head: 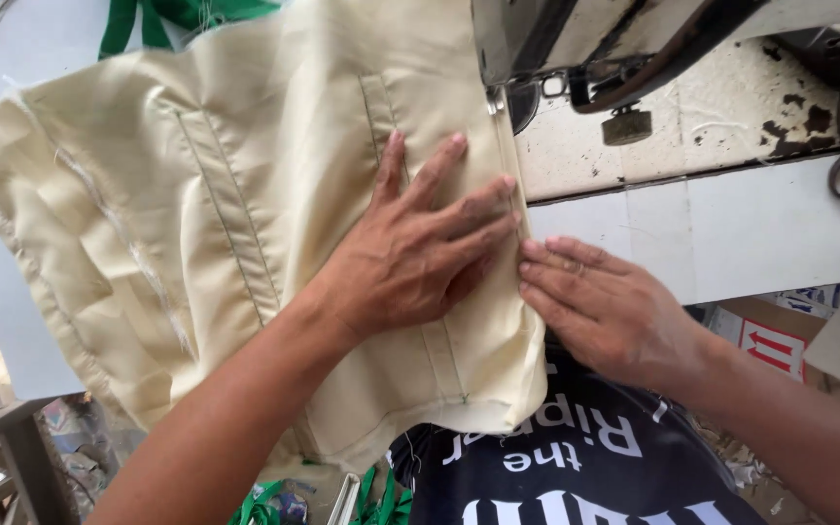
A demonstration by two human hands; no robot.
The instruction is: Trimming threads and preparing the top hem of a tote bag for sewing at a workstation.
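A cream-coloured fabric piece (pixel 196 194) with stitched seams lies spread across the pale sewing table (pixel 12 321). My left hand (pixel 420 248) presses flat on it, fingers spread, fingertips near the fabric's right edge. My right hand (pixel 605 306) touches that right edge with its fingertips, just below the machine. The fabric's folded edge runs up under the sewing machine head (pixel 576 39) at the top right, where the presser foot area (pixel 498 97) meets the cloth.
Green fabric strips (pixel 167 15) lie at the top behind the cloth, and more hang below (pixel 381 501). The worn white machine bed (pixel 712 117) is on the right. A cardboard box (pixel 770 340) sits lower right. My dark printed shirt (pixel 576 457) is below.
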